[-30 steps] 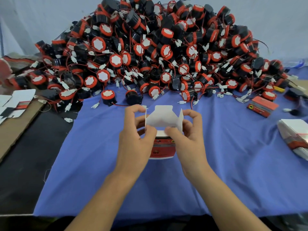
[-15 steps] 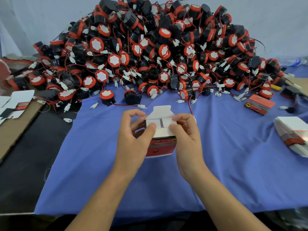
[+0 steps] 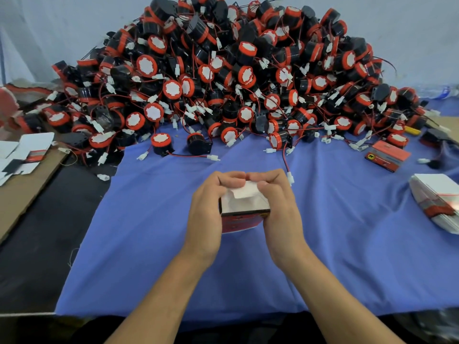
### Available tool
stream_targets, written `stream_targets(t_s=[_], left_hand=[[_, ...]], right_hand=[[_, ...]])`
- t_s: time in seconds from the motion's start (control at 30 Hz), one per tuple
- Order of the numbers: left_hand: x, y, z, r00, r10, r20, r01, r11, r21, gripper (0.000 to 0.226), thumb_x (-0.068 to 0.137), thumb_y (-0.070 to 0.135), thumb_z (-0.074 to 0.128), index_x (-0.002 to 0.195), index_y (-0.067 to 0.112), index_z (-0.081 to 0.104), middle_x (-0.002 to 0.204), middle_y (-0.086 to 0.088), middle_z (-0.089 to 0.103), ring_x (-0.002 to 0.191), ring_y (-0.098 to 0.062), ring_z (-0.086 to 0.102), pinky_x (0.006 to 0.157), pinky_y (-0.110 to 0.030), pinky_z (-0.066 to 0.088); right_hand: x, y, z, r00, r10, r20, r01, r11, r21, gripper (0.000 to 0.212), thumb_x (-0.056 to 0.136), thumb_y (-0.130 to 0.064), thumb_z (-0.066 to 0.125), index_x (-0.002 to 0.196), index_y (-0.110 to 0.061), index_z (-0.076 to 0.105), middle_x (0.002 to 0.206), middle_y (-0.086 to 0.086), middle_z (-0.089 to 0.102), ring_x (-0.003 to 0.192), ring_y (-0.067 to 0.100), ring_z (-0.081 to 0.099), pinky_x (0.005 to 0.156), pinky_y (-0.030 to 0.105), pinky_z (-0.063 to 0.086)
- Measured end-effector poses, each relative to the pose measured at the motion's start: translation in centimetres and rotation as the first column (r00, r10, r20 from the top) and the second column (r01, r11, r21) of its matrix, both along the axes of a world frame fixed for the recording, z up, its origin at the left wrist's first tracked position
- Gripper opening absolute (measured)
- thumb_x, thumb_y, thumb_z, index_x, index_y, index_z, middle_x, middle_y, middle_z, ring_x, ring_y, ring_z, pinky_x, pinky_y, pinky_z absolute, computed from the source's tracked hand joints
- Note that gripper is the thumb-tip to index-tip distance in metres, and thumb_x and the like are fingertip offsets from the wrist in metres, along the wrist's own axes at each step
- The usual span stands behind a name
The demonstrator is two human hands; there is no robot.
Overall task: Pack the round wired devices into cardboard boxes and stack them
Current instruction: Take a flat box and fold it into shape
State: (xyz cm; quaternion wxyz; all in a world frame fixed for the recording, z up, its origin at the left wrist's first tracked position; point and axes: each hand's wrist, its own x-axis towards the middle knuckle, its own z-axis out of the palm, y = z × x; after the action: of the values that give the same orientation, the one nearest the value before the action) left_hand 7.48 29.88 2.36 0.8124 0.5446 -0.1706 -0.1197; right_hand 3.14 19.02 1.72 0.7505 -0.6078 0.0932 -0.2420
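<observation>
Over blue cloth point(image 3: 149, 219), L grip point(image 3: 206, 211) & R grip point(image 3: 280, 209) hold box point(image 3: 239, 220) — contents unclear.

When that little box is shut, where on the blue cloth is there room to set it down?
Bare cloth lies left of the left hand, out to its edge, and right of the right hand, up to the stack of flat boxes. Beyond the box, loose wires cross the cloth; the pile of round devices is crowded.
</observation>
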Motion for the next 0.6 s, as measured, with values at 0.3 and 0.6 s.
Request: stream_targets(t_s=[0.3, 0.6], left_hand=[[0.15, 0.20, -0.58, 0.976, 0.075, 0.203, -0.113, 0.977, 0.182, 0.045, 0.086, -0.007, 0.051, 0.105, 0.030, 0.071, 0.110, 0.011, 0.070, 0.097, -0.012, 0.071, 0.063, -0.028, 0.061], [0.14, -0.16, -0.40, 0.999, -0.039, 0.012, 0.037, 0.990, 0.137, 0.037, 0.086, 0.017, 0.053, 0.112, 0.038, 0.069, 0.120, 0.011, 0.070, 0.105, -0.011, 0.071, 0.067, -0.032, 0.063]], right_hand=[[-0.26, 0.36, -0.60, 0.999, -0.037, 0.016, 0.039, 0.993, -0.110, 0.034, 0.086, -0.001, 0.051, 0.110, -0.021, 0.063, 0.105, -0.004, 0.071, 0.092, 0.012, 0.067, 0.075, 0.027, 0.057], [-0.36, 0.31, -0.26, 0.996, -0.091, -0.015, 0.090, 0.995, -0.043, 0.022, 0.087, -0.018, 0.051, 0.101, -0.014, 0.066, 0.094, -0.004, 0.071, 0.083, 0.010, 0.064, 0.068, 0.021, 0.052]])
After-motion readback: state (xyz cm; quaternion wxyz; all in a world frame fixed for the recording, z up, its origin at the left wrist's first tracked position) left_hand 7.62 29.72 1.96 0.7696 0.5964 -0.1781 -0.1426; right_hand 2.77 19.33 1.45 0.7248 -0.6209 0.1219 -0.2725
